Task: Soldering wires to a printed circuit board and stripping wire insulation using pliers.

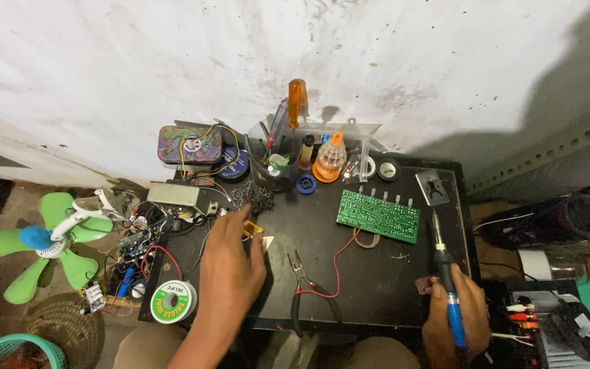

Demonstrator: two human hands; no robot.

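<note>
My left hand (230, 266) reaches over the black work table (377, 287), its fingertips pinching a small yellow component (253, 229) beside a clump of steel wool (252, 197). At the table's right edge my right hand (455, 314) grips a soldering iron (443, 263) with a blue handle, tip pointing away from me. A green circuit board (379, 216) lies between them toward the back, with a red wire (339, 263) running from it. Red-handled pliers (302, 280) lie in the middle of the table.
A solder spool (173, 301) sits at the front left corner. Screwdrivers (297, 106), a small orange-capped bottle (330, 157) and a patterned tin (189, 144) stand along the back by the wall. A green fan (48, 242) and loose wiring are on the left, boxes and cables on the right.
</note>
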